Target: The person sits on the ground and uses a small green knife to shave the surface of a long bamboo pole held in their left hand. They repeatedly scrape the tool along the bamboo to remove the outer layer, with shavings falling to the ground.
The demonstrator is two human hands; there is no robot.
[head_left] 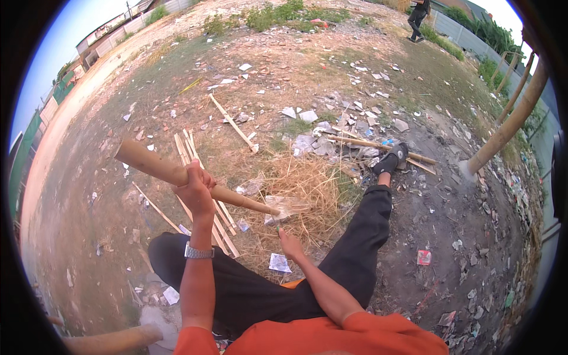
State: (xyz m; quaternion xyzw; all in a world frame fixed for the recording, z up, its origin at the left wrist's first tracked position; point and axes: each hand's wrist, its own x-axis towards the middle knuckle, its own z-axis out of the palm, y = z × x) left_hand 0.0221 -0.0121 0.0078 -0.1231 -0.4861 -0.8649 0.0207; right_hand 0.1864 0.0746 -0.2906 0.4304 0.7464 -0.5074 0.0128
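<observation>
A thick wooden pole (177,173) slants across the left centre of the frame, its broad end high at the left and its narrow end dropping to the middle, where it meets a pile of dry straw (307,195). The left hand (195,188) is wrapped tight around the pole's middle, wrist raised, with a metal wristwatch (197,252) on the forearm below it. The right hand (290,242) sits low, just under the pole's tip, its fingers pinched on a small green object (277,229) too small to make out. A crumpled pale wrapper (279,210) lies at the pole's tip, and a flat whitish packet (279,262) rests on the ground just left of the right wrist.

The person sits on bare dirt in black trousers (355,248) and an orange shirt (331,334), the right leg stretched toward the upper right and ending in a black shoe (392,158). Thin wooden slats (201,177) lie scattered behind the pole. A small red square packet (423,257) lies on dark soil at the lower right. Pale rubble and scraps of paper (331,127) litter the ground above the straw. A bamboo post (509,124) leans at the right edge. Another person (418,18) walks at the top of the frame, near a fence.
</observation>
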